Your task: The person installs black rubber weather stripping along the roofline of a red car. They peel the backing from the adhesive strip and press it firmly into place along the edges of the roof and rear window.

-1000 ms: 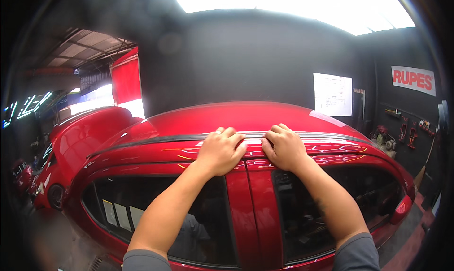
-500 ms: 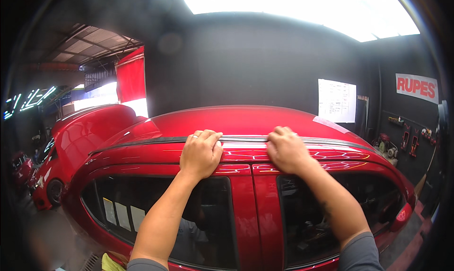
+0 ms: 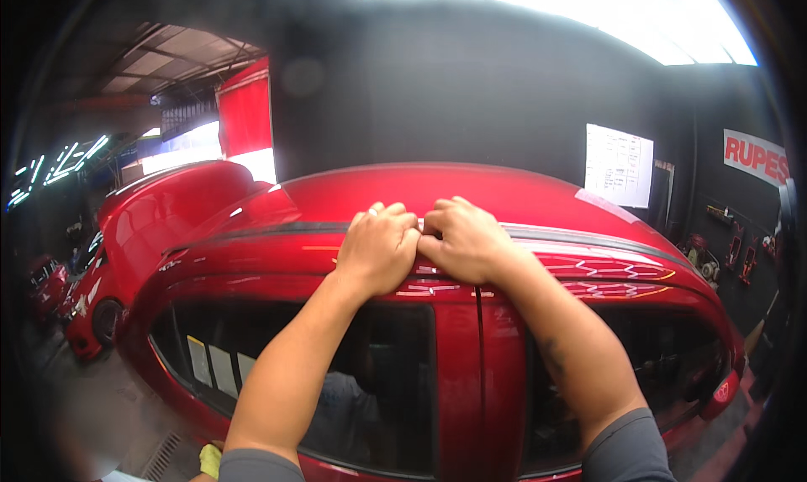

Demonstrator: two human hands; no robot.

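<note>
A black rubber trim strip (image 3: 580, 237) runs along the near edge of a red car's roof (image 3: 437, 184). My left hand (image 3: 378, 248) is closed over the strip, its fingers curled to the far side; a ring shows on one finger. Close against it, my right hand (image 3: 462, 240) is also closed on the strip, with its thumb side touching the left hand. The stretch of strip under both hands is hidden. Below them are the red door pillar (image 3: 458, 373) and two dark side windows (image 3: 378, 389).
Left of the roof, a raised red panel (image 3: 181, 205) and another red car (image 3: 88, 326) stand. Low at the left, a yellow-green cloth (image 3: 210, 460) shows beside part of a person. A dark wall (image 3: 420, 79) holds a white sheet (image 3: 619, 167); tools (image 3: 740, 251) hang at the right.
My right hand has slid left along the strip until it meets my left hand. The view has shifted a little, so the car sits slightly higher and further right.
</note>
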